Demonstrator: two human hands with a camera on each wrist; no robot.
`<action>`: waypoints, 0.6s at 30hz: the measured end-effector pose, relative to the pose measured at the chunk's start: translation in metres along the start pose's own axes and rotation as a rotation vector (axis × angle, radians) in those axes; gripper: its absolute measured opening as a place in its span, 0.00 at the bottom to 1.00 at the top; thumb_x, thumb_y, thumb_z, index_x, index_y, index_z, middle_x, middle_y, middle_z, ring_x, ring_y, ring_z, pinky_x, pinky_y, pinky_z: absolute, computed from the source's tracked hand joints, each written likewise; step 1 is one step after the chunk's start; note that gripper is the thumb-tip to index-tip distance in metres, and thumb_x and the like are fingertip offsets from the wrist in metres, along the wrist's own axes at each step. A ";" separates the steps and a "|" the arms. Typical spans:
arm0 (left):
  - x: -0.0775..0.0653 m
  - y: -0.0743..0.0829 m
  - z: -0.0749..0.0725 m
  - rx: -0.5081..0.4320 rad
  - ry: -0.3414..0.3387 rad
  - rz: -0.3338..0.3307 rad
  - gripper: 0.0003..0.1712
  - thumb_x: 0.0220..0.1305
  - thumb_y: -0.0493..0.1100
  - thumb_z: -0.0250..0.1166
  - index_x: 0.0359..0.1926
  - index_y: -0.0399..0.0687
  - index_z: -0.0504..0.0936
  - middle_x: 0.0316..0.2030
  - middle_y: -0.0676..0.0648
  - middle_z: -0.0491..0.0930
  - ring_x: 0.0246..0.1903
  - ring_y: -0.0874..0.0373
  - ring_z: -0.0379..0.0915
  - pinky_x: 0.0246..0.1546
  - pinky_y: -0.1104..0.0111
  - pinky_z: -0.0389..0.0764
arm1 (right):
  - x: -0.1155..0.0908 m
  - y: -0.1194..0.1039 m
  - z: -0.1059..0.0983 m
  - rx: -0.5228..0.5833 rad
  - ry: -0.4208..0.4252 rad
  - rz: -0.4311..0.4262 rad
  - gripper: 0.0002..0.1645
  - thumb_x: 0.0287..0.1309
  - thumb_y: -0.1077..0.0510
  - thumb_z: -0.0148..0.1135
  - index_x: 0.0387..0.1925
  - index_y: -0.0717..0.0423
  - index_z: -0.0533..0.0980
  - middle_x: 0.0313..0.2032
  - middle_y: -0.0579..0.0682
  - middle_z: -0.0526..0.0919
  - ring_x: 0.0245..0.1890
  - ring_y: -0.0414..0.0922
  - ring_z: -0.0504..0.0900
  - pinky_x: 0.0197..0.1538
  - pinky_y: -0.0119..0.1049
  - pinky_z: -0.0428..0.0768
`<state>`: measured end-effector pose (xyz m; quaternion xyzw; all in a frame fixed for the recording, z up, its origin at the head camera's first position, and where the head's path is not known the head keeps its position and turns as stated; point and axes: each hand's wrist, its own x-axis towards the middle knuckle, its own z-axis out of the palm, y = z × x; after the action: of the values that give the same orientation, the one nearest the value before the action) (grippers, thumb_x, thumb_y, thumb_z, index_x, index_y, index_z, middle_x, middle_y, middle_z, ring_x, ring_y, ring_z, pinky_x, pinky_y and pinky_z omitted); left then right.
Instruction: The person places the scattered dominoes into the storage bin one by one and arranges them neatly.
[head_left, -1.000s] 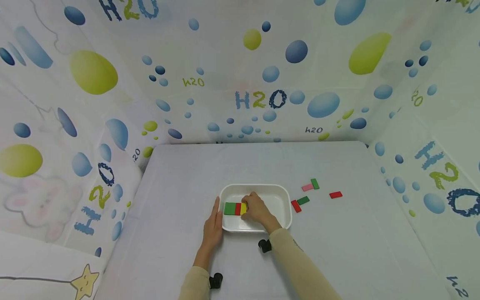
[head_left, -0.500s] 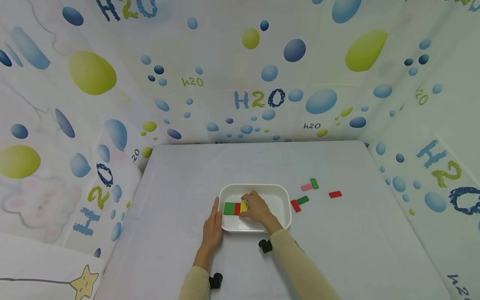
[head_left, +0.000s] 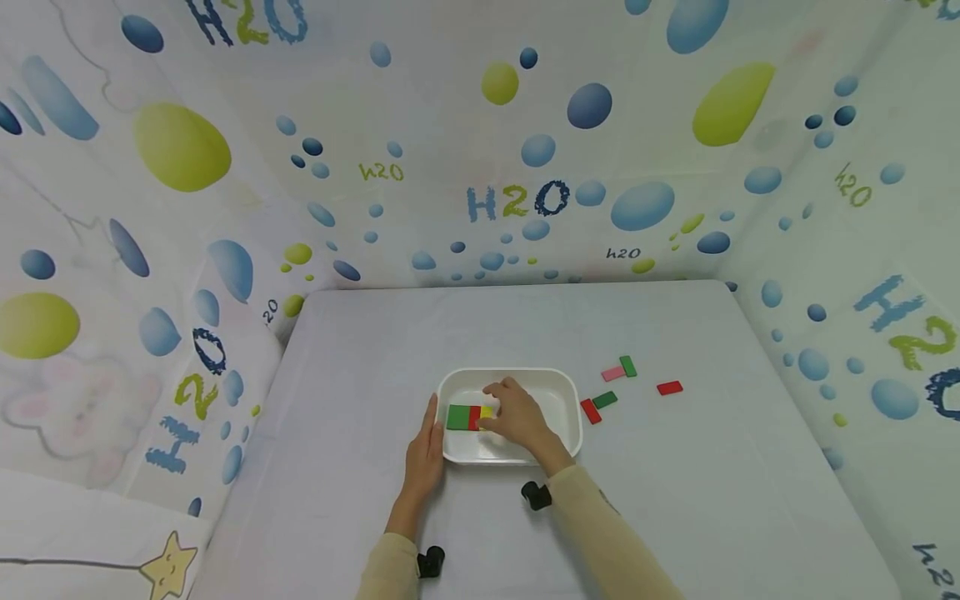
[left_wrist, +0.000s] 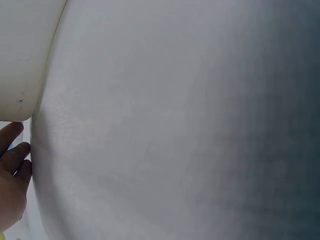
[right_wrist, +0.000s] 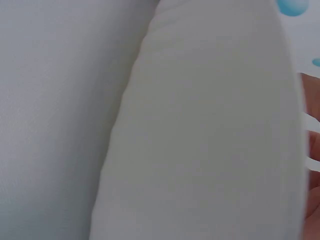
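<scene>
A white tray [head_left: 512,455] lies on the table in the head view. My left hand [head_left: 426,458] rests its straight fingers along the tray's left wall. Inside, a green block [head_left: 458,417], a red block [head_left: 475,418] and a yellow block [head_left: 486,412] stand side by side in a row. My right hand [head_left: 519,415] is over the tray, its thumb low at the yellow block and its index finger spread above it. Part of the yellow block is hidden by that hand. In the right wrist view the tray's wall [right_wrist: 210,120] covers much of the right hand.
Right of the tray lie a red block [head_left: 591,412] and a green block [head_left: 605,400]. Farther back are a pink block [head_left: 613,374] and another green block [head_left: 627,367]. A lone red block [head_left: 670,388] lies farthest right. Patterned white sheets surround the table.
The right hand's index finger has lifted away from the yellow block and its wrist has shifted slightly right. The left hand and the tray hold their places.
</scene>
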<state>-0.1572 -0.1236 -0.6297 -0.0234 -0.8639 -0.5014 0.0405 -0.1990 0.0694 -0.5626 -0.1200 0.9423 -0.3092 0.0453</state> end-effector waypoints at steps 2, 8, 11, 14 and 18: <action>0.000 0.001 0.000 -0.002 -0.006 -0.002 0.29 0.79 0.49 0.40 0.77 0.55 0.54 0.71 0.41 0.63 0.68 0.40 0.63 0.67 0.45 0.65 | -0.002 -0.001 -0.004 0.017 0.035 -0.025 0.30 0.50 0.51 0.75 0.54 0.57 0.78 0.44 0.56 0.79 0.29 0.39 0.77 0.35 0.30 0.77; 0.000 0.002 0.000 -0.003 -0.006 -0.004 0.29 0.78 0.48 0.41 0.76 0.55 0.54 0.71 0.41 0.63 0.67 0.39 0.63 0.67 0.44 0.66 | -0.010 -0.004 -0.016 0.059 0.150 -0.102 0.27 0.52 0.53 0.73 0.53 0.57 0.79 0.45 0.53 0.81 0.30 0.39 0.79 0.34 0.27 0.78; -0.001 0.002 0.000 -0.002 -0.009 -0.013 0.29 0.78 0.48 0.41 0.77 0.55 0.54 0.71 0.41 0.63 0.68 0.40 0.63 0.67 0.45 0.65 | -0.014 -0.006 -0.023 0.098 0.200 -0.109 0.27 0.53 0.53 0.73 0.54 0.57 0.79 0.45 0.53 0.81 0.31 0.41 0.79 0.35 0.27 0.79; -0.001 0.003 -0.001 -0.003 -0.017 -0.025 0.29 0.79 0.49 0.40 0.77 0.56 0.53 0.72 0.42 0.62 0.69 0.40 0.62 0.68 0.45 0.64 | -0.017 -0.008 -0.032 0.130 0.251 -0.105 0.27 0.53 0.54 0.73 0.54 0.56 0.78 0.46 0.54 0.81 0.32 0.42 0.80 0.35 0.27 0.79; -0.002 0.005 -0.002 -0.009 -0.023 -0.033 0.29 0.79 0.49 0.40 0.77 0.56 0.52 0.73 0.42 0.60 0.70 0.41 0.59 0.69 0.46 0.62 | -0.020 -0.006 -0.045 0.141 0.342 -0.119 0.26 0.52 0.55 0.73 0.54 0.55 0.78 0.45 0.54 0.80 0.32 0.43 0.80 0.34 0.30 0.82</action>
<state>-0.1552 -0.1226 -0.6246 -0.0151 -0.8623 -0.5057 0.0222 -0.1856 0.0957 -0.5223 -0.1175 0.9034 -0.3927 -0.1256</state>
